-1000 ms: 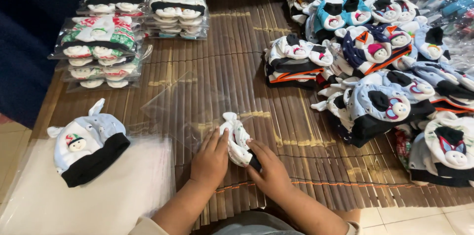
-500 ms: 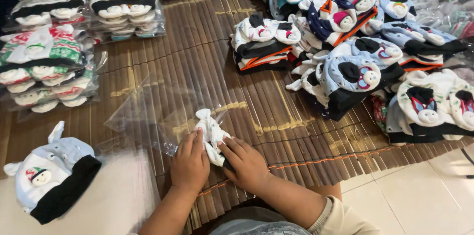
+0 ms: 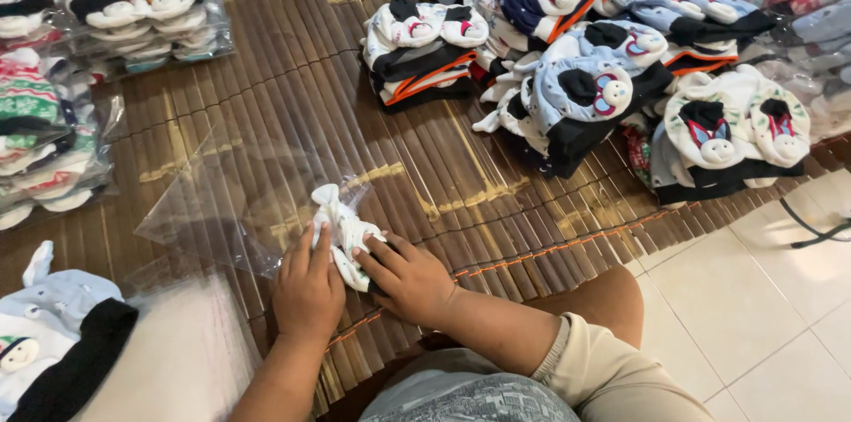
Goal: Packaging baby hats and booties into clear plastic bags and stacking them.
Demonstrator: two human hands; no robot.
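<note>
A small white baby hat (image 3: 341,231) with printed marks lies folded on the brown bamboo mat (image 3: 292,76), at the mouth of a clear plastic bag (image 3: 230,200). My left hand (image 3: 308,289) presses on the hat's left side, fingers laid flat. Gripping the hat's right edge is my right hand (image 3: 406,278), fingers curled around it. The bag spreads flat to the left and behind the hat.
Piles of loose baby hats (image 3: 585,94) with bear faces fill the far right. Bagged stacks of hats (image 3: 142,5) sit at the far left. A grey and black hat (image 3: 49,342) rests on a white sheet at the near left. White floor tiles (image 3: 762,298) lie right.
The view has shifted, so everything sits further left and lower in frame. Both hands stay on the white hat, which lies lower and flatter against the bag's mouth.
</note>
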